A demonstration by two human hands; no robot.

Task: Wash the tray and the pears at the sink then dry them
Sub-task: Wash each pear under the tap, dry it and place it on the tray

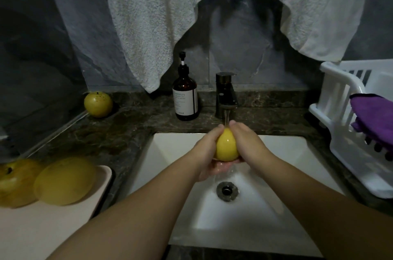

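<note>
Four pears total, one tray, two hands. Far left of the hands, near edge of the dark marbled desk (136,130): pale pink tray (53,225) carrying two pears, leftmost pear (14,181) showing a dark stem dimple, second pear (64,181) beside it and blurred. Both dull yellow, round, touching or nearly so; can't tell which. Third pear (98,104) sits alone on the desk, well left of the hands and further back, against the wall, speckled at the top. Brown pump bottle (185,98) stands just left of and behind the hands, white label. Fourth pear (227,145) is between the hands, over the white sink (170,153), bright yellow, smooth, wet-looking. Left hand (209,149) wraps its left side and cups underneath, fingers curled round it. Right hand (246,140) presses its right side, fingers curved over the top. Dark faucet (225,94) directly behind the hands, water stream landing at the fingertips above the pear. One drain (227,191) below the hands. Right of the hands: white plastic rack (340,111) on the desk, one purple cloth (374,117) draped in it. Two white towels (148,15) hang above.
</note>
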